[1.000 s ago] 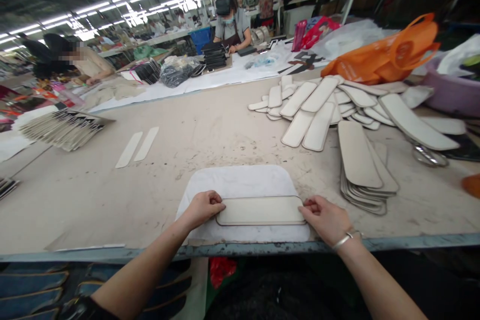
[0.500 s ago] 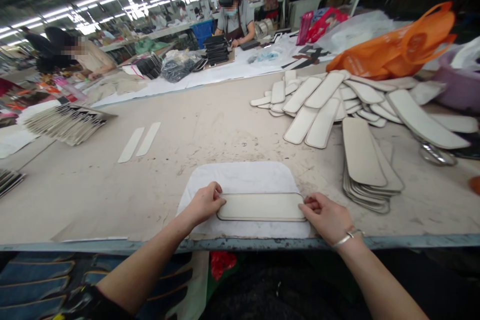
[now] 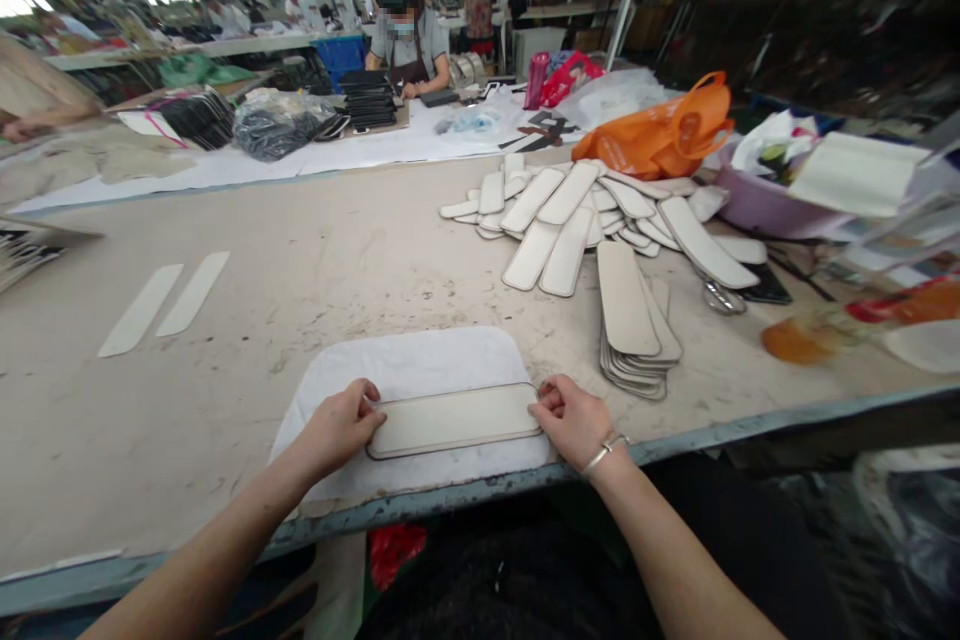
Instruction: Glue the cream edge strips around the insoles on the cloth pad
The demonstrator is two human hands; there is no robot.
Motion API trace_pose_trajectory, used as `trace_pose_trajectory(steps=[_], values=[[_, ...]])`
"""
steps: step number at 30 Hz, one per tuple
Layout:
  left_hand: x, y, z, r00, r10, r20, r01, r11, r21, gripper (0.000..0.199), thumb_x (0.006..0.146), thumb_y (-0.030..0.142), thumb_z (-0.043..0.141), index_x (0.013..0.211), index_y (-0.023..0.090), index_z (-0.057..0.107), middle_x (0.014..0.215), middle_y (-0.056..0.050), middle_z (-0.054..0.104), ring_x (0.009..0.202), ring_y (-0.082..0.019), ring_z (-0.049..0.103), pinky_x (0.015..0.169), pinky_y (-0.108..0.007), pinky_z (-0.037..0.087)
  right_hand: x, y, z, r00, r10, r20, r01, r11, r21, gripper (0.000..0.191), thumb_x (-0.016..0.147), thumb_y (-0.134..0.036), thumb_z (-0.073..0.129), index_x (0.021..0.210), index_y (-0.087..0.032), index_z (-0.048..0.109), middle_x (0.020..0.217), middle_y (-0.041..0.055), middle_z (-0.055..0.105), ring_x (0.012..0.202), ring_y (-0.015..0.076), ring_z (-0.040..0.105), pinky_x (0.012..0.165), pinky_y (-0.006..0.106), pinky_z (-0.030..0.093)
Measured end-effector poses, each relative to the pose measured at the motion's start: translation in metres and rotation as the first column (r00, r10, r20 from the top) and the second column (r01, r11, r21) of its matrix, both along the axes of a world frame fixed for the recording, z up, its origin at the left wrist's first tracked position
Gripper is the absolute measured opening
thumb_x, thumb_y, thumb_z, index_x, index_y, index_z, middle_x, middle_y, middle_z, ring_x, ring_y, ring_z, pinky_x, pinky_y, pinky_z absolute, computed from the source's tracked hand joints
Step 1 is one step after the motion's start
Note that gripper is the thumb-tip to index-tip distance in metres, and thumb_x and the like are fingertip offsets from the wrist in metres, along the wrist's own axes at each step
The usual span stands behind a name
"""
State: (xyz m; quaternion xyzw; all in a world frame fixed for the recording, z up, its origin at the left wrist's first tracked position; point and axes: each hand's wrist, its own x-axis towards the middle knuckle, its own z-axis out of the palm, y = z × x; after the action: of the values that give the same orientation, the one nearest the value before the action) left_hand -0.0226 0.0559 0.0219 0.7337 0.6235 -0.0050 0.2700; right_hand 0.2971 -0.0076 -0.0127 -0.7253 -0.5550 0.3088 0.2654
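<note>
A long cream strip with rounded corners and a dark edge (image 3: 456,420) lies over a white sheet (image 3: 420,357) near the table's front edge. My left hand (image 3: 341,428) pinches the strip's left end between thumb and fingers. At the opposite end, my right hand (image 3: 576,420), with a bracelet at its wrist, is closed on the strip's corner. Right of my right hand stands a stack of similar cream pieces (image 3: 630,305). Behind that stack spreads a loose pile of cream strips (image 3: 551,210).
Two pale strips (image 3: 193,295) lie on the table (image 3: 300,270) at left. An orange bag (image 3: 652,135), a purple basin (image 3: 780,205) and a jar (image 3: 802,337) stand at right. Across the table, a person (image 3: 411,40) works behind black stacked pieces (image 3: 367,100).
The view has turned right, so the table's things appear further left and more of the right side shows. Both hands keep hold of the strip, which now appears slightly tilted.
</note>
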Motion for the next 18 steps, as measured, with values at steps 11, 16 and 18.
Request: trace_pose_trajectory(steps=[11, 16, 18], values=[[0.001, -0.006, 0.001, 0.999, 0.028, -0.039, -0.026, 0.999, 0.047, 0.019, 0.075, 0.032, 0.047, 0.089, 0.020, 0.044, 0.064, 0.002, 0.058, 0.063, -0.017, 0.056, 0.060, -0.027, 0.037, 0.001, 0.000, 0.001, 0.999, 0.011, 0.039, -0.010, 1.000, -0.029, 0.013, 0.070, -0.030, 0.056, 0.081, -0.023, 0.054, 0.063, -0.0054, 0.063, 0.056, 0.0105, 0.059, 0.058, 0.023, 0.042], [-0.004, -0.017, -0.004, 0.996, 0.087, -0.016, -0.083, 0.985, 0.154, 0.028, 0.078, 0.037, 0.050, 0.099, 0.019, 0.045, 0.068, 0.002, 0.058, 0.061, -0.015, 0.056, 0.059, -0.027, 0.041, 0.002, 0.000, 0.003, 0.997, 0.040, 0.063, -0.038, 0.999, -0.032, 0.014, 0.071, -0.031, 0.055, 0.082, -0.023, 0.053, 0.063, -0.0058, 0.063, 0.056, 0.0108, 0.059, 0.057, 0.022, 0.042], [-0.010, -0.027, -0.009, 0.997, 0.046, 0.064, -0.061, 0.963, 0.262, 0.026, 0.079, 0.037, 0.050, 0.098, 0.018, 0.049, 0.076, -0.001, 0.059, 0.063, -0.014, 0.056, 0.062, -0.027, 0.044, 0.002, 0.000, 0.002, 0.996, 0.051, 0.074, -0.048, 0.998, -0.038, 0.014, 0.071, -0.031, 0.055, 0.082, -0.023, 0.053, 0.062, -0.0055, 0.063, 0.056, 0.0112, 0.059, 0.056, 0.023, 0.042]])
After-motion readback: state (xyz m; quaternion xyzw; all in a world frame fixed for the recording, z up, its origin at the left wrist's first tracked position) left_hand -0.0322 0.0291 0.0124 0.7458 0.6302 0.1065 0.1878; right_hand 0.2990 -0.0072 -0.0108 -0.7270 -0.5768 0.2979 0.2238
